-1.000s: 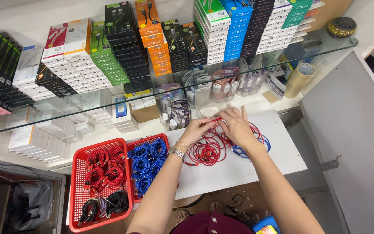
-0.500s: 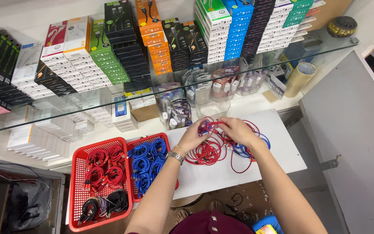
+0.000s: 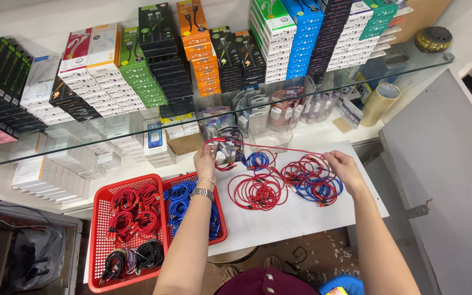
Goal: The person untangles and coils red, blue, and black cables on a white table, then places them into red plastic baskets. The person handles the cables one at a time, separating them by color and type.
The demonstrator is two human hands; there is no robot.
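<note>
Now both hands pinch one red cable (image 3: 279, 148), thin and stretched in a shallow arc above the white desk (image 3: 296, 218): the left hand (image 3: 205, 159) holds one end near the glass shelf (image 3: 137, 131), the right hand (image 3: 343, 165) the other end over the coils. Below it lie one red coil (image 3: 258, 191), a small blue coil (image 3: 258, 160) and a mixed red-and-blue tangle (image 3: 311, 180) whose count I cannot tell. Two red baskets (image 3: 95, 229) sit left, the far one partly hidden by the left forearm.

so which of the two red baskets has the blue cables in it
The smaller red basket on the right, under the left hand's wrist; the bigger one holds red and black cables.
</note>
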